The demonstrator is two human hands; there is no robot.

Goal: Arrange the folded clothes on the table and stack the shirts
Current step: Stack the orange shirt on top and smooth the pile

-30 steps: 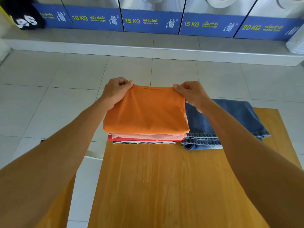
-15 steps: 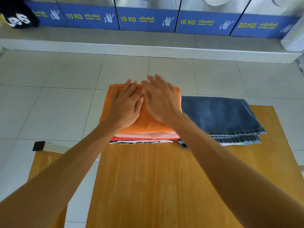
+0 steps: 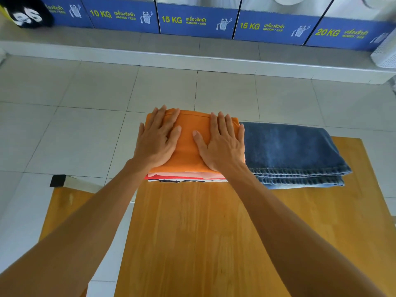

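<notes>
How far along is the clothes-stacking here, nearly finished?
It looks close to finished. Done: the orange shirt tops the shirt stack at the far end of the wooden table, with the folded jeans right beside it. In hand: the left hand and right hand press flat on the orange shirt, smoothing it. Left: probably just lifting the hands away; no loose clothes show on the table.

Left hand (image 3: 157, 140) and right hand (image 3: 221, 144) lie flat, fingers spread, on the orange shirt (image 3: 189, 146) topping the stack. Folded jeans (image 3: 289, 151) touch it at 3 o'clock on the table (image 3: 192, 243).
</notes>
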